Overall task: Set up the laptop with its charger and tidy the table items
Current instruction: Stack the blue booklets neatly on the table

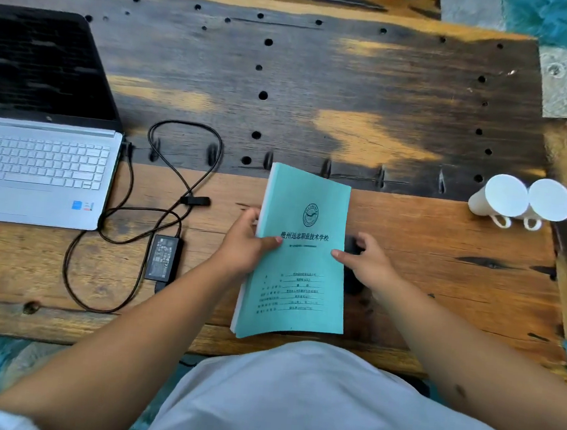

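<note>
rough wooden table (320,91), dark-stained in patches and dotted with round holes, a paler plank along its near side; teal-painted floor shows beyond its right edge and below the near edge; at far left an open laptop (39,173), silver keyboard deck, black blank screen, small blue sticker on the palm rest; a thin black cable (176,171) runs from its right side, loops over the wood and joins the black rectangular charger brick (163,258), which lies flat just right of the laptop with a label of fine print too small to read; centre near, a thick teal-covered booklet (301,254), white page edges showing on its left side, bears a round emblem and the heading 贵州远志职业技术学校, with smaller lines lower down that cannot be read; left hand (247,242) grips the booklet's left edge, thumb lying on the cover, fingers tucked behind; right hand (367,260) touches the right part of the cover with its thumb, fingers loosely bent over a small dark thing (354,246) on the table, partly hidden; at far right two white mugs (520,199) lie side by side, touching, handles toward the near edge.
</note>
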The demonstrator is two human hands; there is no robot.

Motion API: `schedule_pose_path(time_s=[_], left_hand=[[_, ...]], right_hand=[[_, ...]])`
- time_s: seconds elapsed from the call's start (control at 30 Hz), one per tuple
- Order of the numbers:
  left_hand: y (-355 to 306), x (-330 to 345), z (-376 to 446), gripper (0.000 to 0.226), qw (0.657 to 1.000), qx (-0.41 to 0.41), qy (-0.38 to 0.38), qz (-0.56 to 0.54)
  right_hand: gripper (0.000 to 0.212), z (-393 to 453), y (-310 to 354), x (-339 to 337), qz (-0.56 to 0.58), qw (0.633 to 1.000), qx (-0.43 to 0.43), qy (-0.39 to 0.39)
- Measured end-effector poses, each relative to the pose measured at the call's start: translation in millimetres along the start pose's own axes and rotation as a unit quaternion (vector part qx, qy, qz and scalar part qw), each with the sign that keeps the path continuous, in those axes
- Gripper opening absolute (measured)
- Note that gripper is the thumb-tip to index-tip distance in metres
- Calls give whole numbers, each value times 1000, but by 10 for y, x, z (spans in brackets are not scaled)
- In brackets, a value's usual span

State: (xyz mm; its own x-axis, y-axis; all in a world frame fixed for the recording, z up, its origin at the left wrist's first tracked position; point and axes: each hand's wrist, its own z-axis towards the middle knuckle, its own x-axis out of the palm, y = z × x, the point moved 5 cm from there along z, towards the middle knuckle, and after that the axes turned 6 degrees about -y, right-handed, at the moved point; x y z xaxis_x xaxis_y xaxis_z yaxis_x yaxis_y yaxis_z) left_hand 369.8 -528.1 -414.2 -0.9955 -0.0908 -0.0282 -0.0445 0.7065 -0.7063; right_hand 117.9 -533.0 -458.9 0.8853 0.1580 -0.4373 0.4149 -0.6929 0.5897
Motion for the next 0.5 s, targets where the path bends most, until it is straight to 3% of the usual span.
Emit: schedule_pose_path(time_s=[0.07,0.13,0.2,0.37,0.5], left_hand=[[-115,4,-131,32,998,35,52,-27],[-229,-12,-287,35,990,79,110,-39],[-327,-60,-438,37,982,114,152,-25],[-463,-382,-535,44,976,192,95,31],[-380,-544,-631,47,956,258,19,143]], right_hand=[[74,-93,63,-30,113,992,14,57],[54,-227,165,-76,198,970,23,136],[44,-351,276,-166,222,961,-1,165],[29,-716,524,-407,147,971,-163,88],[33,-966,505,-304,124,969,-213,27]])
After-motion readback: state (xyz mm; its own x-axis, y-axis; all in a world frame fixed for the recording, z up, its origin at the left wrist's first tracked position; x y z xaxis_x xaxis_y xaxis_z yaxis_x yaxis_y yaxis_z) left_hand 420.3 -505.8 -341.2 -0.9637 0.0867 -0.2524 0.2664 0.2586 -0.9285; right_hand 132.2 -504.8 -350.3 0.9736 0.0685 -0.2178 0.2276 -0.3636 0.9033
